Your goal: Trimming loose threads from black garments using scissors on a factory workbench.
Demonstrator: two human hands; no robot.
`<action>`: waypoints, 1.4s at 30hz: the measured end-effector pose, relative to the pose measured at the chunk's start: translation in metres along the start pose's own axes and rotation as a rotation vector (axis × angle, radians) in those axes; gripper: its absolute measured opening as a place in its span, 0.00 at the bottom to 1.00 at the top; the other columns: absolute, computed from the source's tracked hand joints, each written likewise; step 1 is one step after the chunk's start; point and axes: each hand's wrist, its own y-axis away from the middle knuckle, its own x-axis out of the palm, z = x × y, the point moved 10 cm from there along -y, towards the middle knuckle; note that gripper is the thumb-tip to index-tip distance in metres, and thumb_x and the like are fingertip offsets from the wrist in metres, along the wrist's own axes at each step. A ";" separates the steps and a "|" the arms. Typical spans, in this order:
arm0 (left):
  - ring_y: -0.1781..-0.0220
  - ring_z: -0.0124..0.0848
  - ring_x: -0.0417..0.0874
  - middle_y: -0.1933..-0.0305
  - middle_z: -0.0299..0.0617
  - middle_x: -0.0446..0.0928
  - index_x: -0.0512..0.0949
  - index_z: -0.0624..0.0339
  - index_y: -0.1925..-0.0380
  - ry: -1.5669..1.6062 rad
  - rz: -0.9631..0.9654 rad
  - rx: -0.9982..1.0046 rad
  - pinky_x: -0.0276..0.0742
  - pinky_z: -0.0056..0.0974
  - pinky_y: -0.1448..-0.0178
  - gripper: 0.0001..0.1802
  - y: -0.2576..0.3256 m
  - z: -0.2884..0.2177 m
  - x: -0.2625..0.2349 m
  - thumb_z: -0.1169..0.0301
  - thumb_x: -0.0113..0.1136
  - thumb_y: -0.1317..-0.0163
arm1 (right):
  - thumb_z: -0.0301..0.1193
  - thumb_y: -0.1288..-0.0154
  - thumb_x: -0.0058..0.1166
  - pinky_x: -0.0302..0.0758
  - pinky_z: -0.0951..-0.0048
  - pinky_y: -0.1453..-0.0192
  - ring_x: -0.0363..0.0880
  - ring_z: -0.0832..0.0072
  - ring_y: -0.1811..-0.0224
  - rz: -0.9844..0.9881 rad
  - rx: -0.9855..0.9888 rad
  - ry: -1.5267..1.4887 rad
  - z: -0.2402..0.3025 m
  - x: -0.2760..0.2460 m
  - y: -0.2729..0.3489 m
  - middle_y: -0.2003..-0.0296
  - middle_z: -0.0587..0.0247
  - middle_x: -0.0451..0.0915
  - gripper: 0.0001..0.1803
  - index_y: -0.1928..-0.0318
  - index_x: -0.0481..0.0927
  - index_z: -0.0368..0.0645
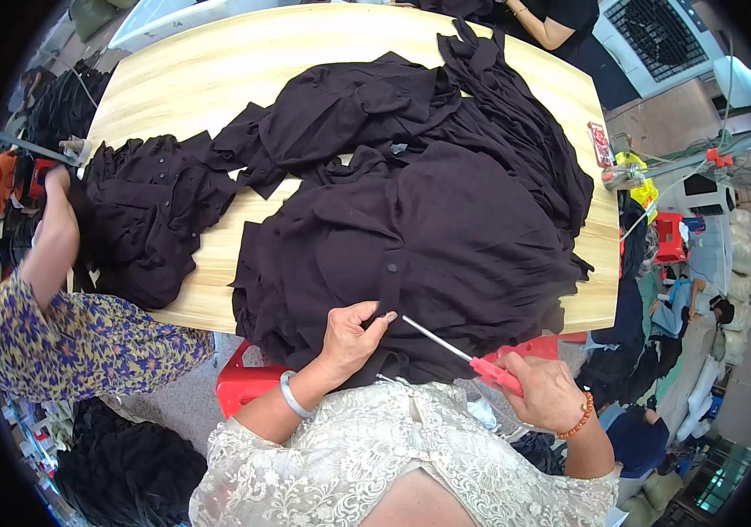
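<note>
My left hand point(353, 338) is closed, thumb and fingertips pinching the front edge of a black button-up garment point(472, 220) near the table's front edge. In my right hand point(547, 391) is a pair of scissors point(446, 341) with red handles, its slim blades seen edge-on and pointing toward my left fingertips. The tips are a little apart from those fingers. One dark button point(392, 267) shows on the garment's front strip, above my left hand. The garment's lower edge hangs over the table edge toward my lap.
More black garments lie heaped across the wooden table point(191, 61). At the left, a person in a floral garment point(94, 342) stands beside another black pile point(142, 220). A red stool point(243, 378) is under the front edge. Another person's arm point(547, 26) shows at the far side.
</note>
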 end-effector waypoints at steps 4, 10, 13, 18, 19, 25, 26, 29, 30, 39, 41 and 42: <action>0.76 0.21 0.77 0.78 0.48 0.77 0.81 0.68 0.68 -0.123 -0.088 0.065 0.69 0.30 0.71 0.05 0.018 -0.005 -0.021 0.79 0.62 0.44 | 0.33 0.39 0.57 0.75 0.57 0.68 0.81 0.55 0.71 0.159 -0.136 0.037 0.005 0.027 -0.013 0.76 0.52 0.79 0.12 0.57 0.73 0.43; 0.72 0.21 0.79 0.75 0.46 0.79 0.81 0.68 0.65 -0.089 0.033 -0.027 0.72 0.30 0.68 0.07 0.010 0.004 -0.013 0.77 0.63 0.43 | 0.33 0.39 0.57 0.76 0.57 0.67 0.82 0.55 0.70 0.223 -0.113 0.093 0.003 0.029 -0.017 0.75 0.52 0.79 0.14 0.55 0.73 0.43; 0.69 0.19 0.76 0.64 0.38 0.83 0.80 0.67 0.54 0.177 -0.002 -0.109 0.73 0.27 0.63 0.14 0.005 0.014 -0.024 0.75 0.63 0.40 | 0.31 0.41 0.57 0.76 0.57 0.66 0.82 0.56 0.68 0.088 -0.151 -0.053 0.008 0.006 -0.026 0.71 0.52 0.80 0.16 0.53 0.74 0.44; 0.69 0.22 0.76 0.47 0.52 0.78 0.71 0.66 0.45 0.910 -0.042 -0.417 0.69 0.22 0.69 0.18 -0.029 0.009 -0.045 0.70 0.55 0.32 | 0.24 0.47 0.57 0.75 0.61 0.60 0.80 0.56 0.62 -0.075 -0.108 -0.125 -0.002 -0.012 -0.044 0.65 0.54 0.80 0.18 0.53 0.76 0.43; 0.70 0.25 0.77 0.47 0.54 0.78 0.72 0.65 0.46 1.082 0.004 -0.458 0.70 0.24 0.70 0.16 -0.038 0.006 -0.040 0.69 0.54 0.31 | 0.24 0.47 0.58 0.75 0.60 0.59 0.80 0.56 0.62 -0.100 -0.112 -0.122 -0.002 -0.016 -0.045 0.65 0.54 0.80 0.18 0.52 0.76 0.43; 0.53 0.51 0.83 0.58 0.53 0.76 0.74 0.66 0.64 1.429 -0.023 -0.621 0.87 0.43 0.53 0.08 -0.079 0.040 -0.001 0.71 0.58 0.34 | 0.26 0.42 0.58 0.74 0.59 0.61 0.79 0.54 0.64 -0.134 -0.084 -0.088 -0.009 -0.032 -0.066 0.68 0.53 0.79 0.14 0.54 0.75 0.43; 0.52 0.52 0.83 0.63 0.50 0.78 0.75 0.63 0.71 1.368 -0.097 -0.631 0.86 0.46 0.51 0.07 -0.080 0.051 -0.002 0.73 0.58 0.34 | 0.26 0.42 0.58 0.74 0.59 0.61 0.79 0.54 0.64 -0.131 -0.085 -0.087 -0.010 -0.033 -0.070 0.68 0.53 0.79 0.14 0.54 0.75 0.43; 0.50 0.52 0.83 0.65 0.48 0.79 0.75 0.60 0.78 1.309 -0.113 -0.486 0.84 0.50 0.47 0.12 -0.079 0.055 -0.005 0.74 0.57 0.33 | 0.29 0.41 0.59 0.74 0.58 0.62 0.79 0.52 0.67 -0.105 -0.044 -0.041 -0.016 -0.036 -0.078 0.72 0.53 0.79 0.13 0.56 0.75 0.43; 0.48 0.53 0.82 0.66 0.45 0.80 0.73 0.57 0.81 1.318 -0.116 -0.487 0.81 0.55 0.43 0.15 -0.077 0.052 -0.004 0.75 0.56 0.33 | 0.31 0.40 0.59 0.73 0.57 0.64 0.79 0.52 0.69 -0.055 -0.025 -0.007 -0.018 -0.035 -0.078 0.75 0.52 0.79 0.12 0.57 0.74 0.43; 0.45 0.54 0.80 0.64 0.45 0.81 0.73 0.55 0.81 1.328 -0.121 -0.446 0.77 0.55 0.39 0.16 -0.072 0.057 -0.007 0.74 0.55 0.32 | 0.38 0.38 0.58 0.72 0.53 0.67 0.79 0.49 0.75 0.041 -0.056 0.158 -0.004 -0.030 -0.104 0.80 0.52 0.78 0.14 0.59 0.74 0.44; 0.45 0.54 0.80 0.65 0.45 0.81 0.74 0.56 0.80 1.353 -0.097 -0.410 0.77 0.54 0.39 0.15 -0.073 0.057 -0.008 0.74 0.55 0.32 | 0.37 0.38 0.58 0.73 0.54 0.66 0.80 0.51 0.72 0.124 -0.030 0.185 -0.006 -0.020 -0.107 0.78 0.52 0.78 0.14 0.57 0.74 0.44; 0.45 0.54 0.80 0.65 0.44 0.81 0.74 0.57 0.79 1.379 -0.075 -0.377 0.78 0.54 0.40 0.14 -0.073 0.053 -0.008 0.74 0.55 0.32 | 0.37 0.38 0.58 0.73 0.54 0.66 0.80 0.51 0.72 0.126 -0.038 0.190 -0.006 -0.020 -0.108 0.78 0.52 0.78 0.14 0.57 0.74 0.44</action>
